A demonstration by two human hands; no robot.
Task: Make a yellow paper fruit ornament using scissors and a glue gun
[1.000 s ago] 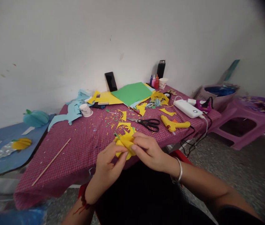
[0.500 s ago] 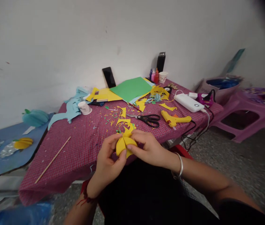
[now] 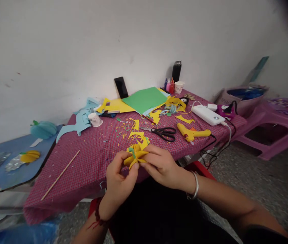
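Both my hands hold a small yellow folded-paper piece [image 3: 135, 156] with a green bit on top, just over the near edge of the table. My left hand [image 3: 119, 179] pinches it from below and the left. My right hand [image 3: 160, 166], with a silver bangle at the wrist, grips it from the right with curled fingers. Black scissors [image 3: 163, 132] and a yellow glue gun [image 3: 192, 133] lie just beyond my hands. Yellow paper scraps [image 3: 136, 135] lie between them and me.
The table wears a red checked cloth [image 3: 88, 159]. On it lie a wooden stick [image 3: 60, 175], green paper sheet [image 3: 145, 99], white power bank [image 3: 207, 115], phone [image 3: 121, 87], cups and glue bottles [image 3: 169, 85]. A purple stool [image 3: 276, 128] stands right; a blue mat [image 3: 14, 166] left.
My hands have turned the yellow piece, so its folded top with the green bit now faces up. The view shifted slightly.
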